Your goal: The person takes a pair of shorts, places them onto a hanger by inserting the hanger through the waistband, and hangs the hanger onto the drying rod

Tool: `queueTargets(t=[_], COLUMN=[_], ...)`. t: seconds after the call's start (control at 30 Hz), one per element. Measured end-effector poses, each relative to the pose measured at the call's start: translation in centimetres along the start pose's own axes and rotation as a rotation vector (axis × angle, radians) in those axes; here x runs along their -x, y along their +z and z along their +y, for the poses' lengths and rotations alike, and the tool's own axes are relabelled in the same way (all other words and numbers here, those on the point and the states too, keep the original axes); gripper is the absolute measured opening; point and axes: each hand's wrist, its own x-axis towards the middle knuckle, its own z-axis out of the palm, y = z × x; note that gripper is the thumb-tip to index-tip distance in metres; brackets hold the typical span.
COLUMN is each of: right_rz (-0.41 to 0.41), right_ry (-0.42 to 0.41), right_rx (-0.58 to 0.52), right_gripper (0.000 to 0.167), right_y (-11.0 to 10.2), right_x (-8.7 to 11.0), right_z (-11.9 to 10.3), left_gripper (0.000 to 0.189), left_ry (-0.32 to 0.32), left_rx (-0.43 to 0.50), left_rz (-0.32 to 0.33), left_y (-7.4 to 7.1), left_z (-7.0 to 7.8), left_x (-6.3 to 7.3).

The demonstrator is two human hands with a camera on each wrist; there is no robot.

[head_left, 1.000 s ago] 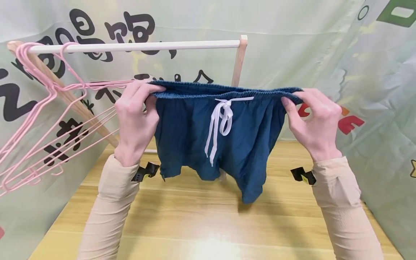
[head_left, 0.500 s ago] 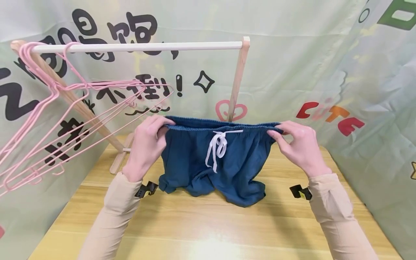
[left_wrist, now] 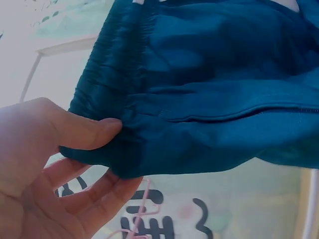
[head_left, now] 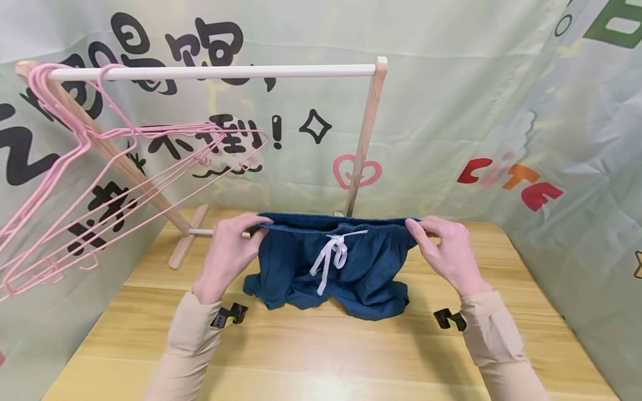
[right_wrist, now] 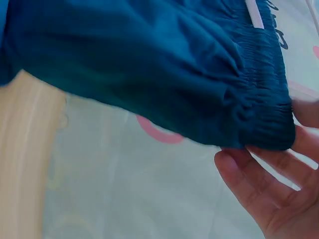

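The blue shorts (head_left: 363, 273) are in front of the person, near the middle of the wooden table (head_left: 326, 356). The left hand (head_left: 228, 248) pinches one end of the waistband (head_left: 301, 228), and the right hand (head_left: 446, 245) pinches the other end. Both grips are almost closed, with just the cloth between thumb and fingers. The top is stretched wide, so I think that part is done. The white bow (head_left: 337, 250) is tied at the front. The legs look bunched up on the table and the cloth is full of folds, so smoothing it seems left, and neither hand lets go yet. Pink hangers (head_left: 134, 132) hang on the white bar (head_left: 225, 72) to the left, apart from the shorts. One second ago, the shorts are up higher and the legs hang down; now the hands are lower and the legs are squashed and wrinkly
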Motion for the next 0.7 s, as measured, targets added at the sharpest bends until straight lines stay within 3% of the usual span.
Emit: queueTargets(t=[0.17, 0.3, 0.43, 0.7], right_rz=[0.016, -0.025, -0.062, -0.081], right_ry=[0.076, 0.168, 0.249, 0.265], right_rx=[-0.085, -0.167, -0.216, -0.317], right_gripper=[0.017, 0.013, 0.012, 0.023], right_y=[1.0, 1.7, 2.3, 3.5], right_x=[1.3, 2.6, 3.8, 5.8], right_z=[-0.1, -0.3, -0.2, -0.3], left_gripper=[0.017, 0.026, 0.031, 0.021], left_ry=[-0.046, -0.079, -0.151, -0.25], left_rx=[0.021, 0.058, 0.097, 0.144], left_rz=[-0.04, -0.085, -0.132, -0.161], left_y=[0.8, 1.5, 2.1, 3.4], left_z=[-0.5, -1.0, -1.4, -2.4], left_x=[1.1, 2.1, 3.1, 4.0])
